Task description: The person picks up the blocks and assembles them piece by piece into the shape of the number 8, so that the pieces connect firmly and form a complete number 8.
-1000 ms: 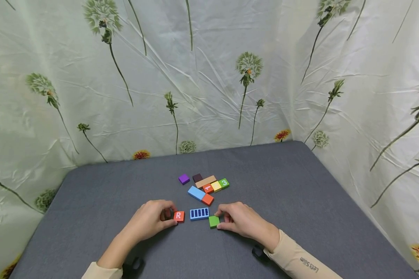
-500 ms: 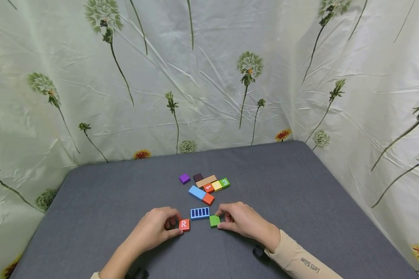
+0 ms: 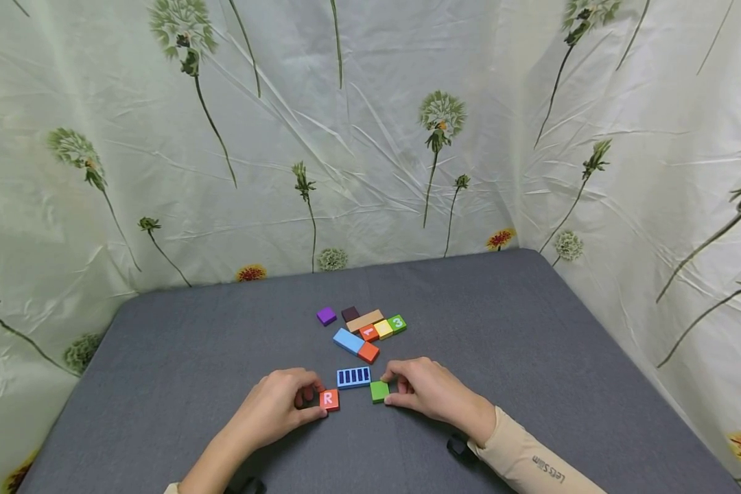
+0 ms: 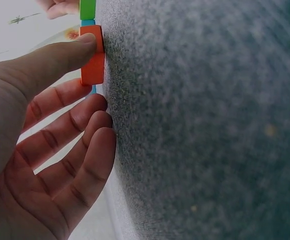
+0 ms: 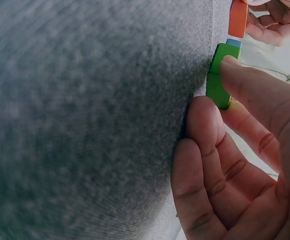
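Note:
My left hand (image 3: 278, 405) pinches a red square block (image 3: 329, 400) marked with a white R between thumb and index finger. In the left wrist view the thumb lies across the near side of the red block (image 4: 92, 62). A plain green square block (image 3: 379, 392) is pinched by my right hand (image 3: 435, 398), and the right wrist view shows the thumb on the green block's (image 5: 219, 82) edge. Just behind and between the two blocks lies a blue rectangular block (image 3: 354, 377) with dark bars. The green block sits at its right front corner, the red one by its left front corner.
Behind the hands lie a light blue block (image 3: 348, 341), a plain red block (image 3: 368, 352), a red block with a 1 (image 3: 369, 333), a yellow block (image 3: 383, 329), a green block with a 3 (image 3: 397, 324), a tan bar (image 3: 365, 321), a dark block (image 3: 350, 314) and a purple block (image 3: 326, 315).
My left hand has moved the red R block right and toward me, up to the barred blue block's left front corner. The right hand and green block have stayed in place.

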`<control>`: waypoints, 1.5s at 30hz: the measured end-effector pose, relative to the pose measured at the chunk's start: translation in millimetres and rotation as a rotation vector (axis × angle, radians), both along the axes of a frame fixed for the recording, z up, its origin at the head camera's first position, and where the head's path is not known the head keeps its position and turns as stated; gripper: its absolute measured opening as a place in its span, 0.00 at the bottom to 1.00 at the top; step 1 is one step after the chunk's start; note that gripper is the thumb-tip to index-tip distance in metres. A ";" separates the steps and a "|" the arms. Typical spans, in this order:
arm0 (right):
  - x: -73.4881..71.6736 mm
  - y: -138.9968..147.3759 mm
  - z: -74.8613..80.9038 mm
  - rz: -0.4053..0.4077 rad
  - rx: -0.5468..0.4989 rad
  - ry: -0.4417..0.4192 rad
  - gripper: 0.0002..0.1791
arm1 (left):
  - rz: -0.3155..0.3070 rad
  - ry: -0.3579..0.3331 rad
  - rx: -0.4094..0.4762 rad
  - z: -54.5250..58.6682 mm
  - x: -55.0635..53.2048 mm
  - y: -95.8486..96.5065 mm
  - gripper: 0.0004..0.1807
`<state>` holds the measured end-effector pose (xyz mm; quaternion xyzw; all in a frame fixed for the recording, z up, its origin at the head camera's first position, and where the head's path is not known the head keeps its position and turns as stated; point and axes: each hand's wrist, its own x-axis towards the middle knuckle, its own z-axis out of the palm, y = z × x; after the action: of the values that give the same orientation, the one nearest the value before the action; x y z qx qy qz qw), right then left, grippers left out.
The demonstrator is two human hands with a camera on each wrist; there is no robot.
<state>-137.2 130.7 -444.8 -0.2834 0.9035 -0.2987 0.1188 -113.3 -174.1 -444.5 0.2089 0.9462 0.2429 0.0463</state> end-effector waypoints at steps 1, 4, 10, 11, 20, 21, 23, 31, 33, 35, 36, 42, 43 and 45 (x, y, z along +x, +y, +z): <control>0.0 0.0 0.0 0.001 0.000 0.001 0.11 | 0.000 -0.003 0.000 0.1 -0.1 0.1 0.13; -0.2 0.0 -0.1 0.001 0.000 0.001 0.11 | 0.000 -0.009 0.001 0.2 -0.7 0.4 0.13; -0.6 0.6 -0.6 0.005 0.003 0.004 0.11 | 0.012 -0.020 -0.003 -0.1 -1.5 1.2 0.13; -0.7 0.7 -0.7 0.005 0.004 0.005 0.11 | 0.014 -0.022 -0.004 -0.1 -1.5 1.3 0.13; -1.3 1.1 -0.5 0.010 0.013 0.018 0.11 | 0.011 -0.021 0.014 -0.3 -2.5 0.5 0.13; -1.3 1.0 -0.6 0.010 0.014 0.018 0.11 | 0.010 -0.021 0.014 -0.4 -2.5 0.4 0.13; -1.4 1.1 -0.8 0.010 0.013 0.018 0.11 | 0.009 -0.022 0.015 -0.6 -2.5 0.4 0.13; -1.2 1.7 -1.8 0.011 0.007 0.019 0.11 | -0.001 -0.037 0.027 -1.6 -3.5 -0.8 0.14; -1.0 1.7 -1.7 0.010 0.005 0.016 0.11 | -0.003 -0.044 0.028 -1.5 -3.8 -1.4 0.15; -0.8 1.8 -1.6 0.010 0.005 0.016 0.11 | -0.006 -0.050 0.031 -1.4 -4.1 -2.0 0.15; -0.7 1.9 -1.6 0.009 0.004 0.016 0.11 | -0.007 -0.052 0.032 -1.3 -4.3 -2.2 0.15; -1.3 2.4 -2.7 0.021 0.000 0.031 0.11 | -0.015 -0.053 0.029 -1.1 -4.8 -2.9 0.14; -1.5 2.4 -3.0 0.024 0.000 0.033 0.11 | -0.015 -0.053 0.029 -1.1 -4.7 -2.9 0.14; -2.0 2.5 -3.5 0.030 0.000 0.034 0.11 | -0.014 -0.055 0.027 -1.2 -4.7 -2.9 0.14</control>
<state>-139.2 133.2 -448.3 -0.3019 0.9012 -0.2918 0.1078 -118.0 -177.0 -445.7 0.2092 0.9397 0.2611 0.0711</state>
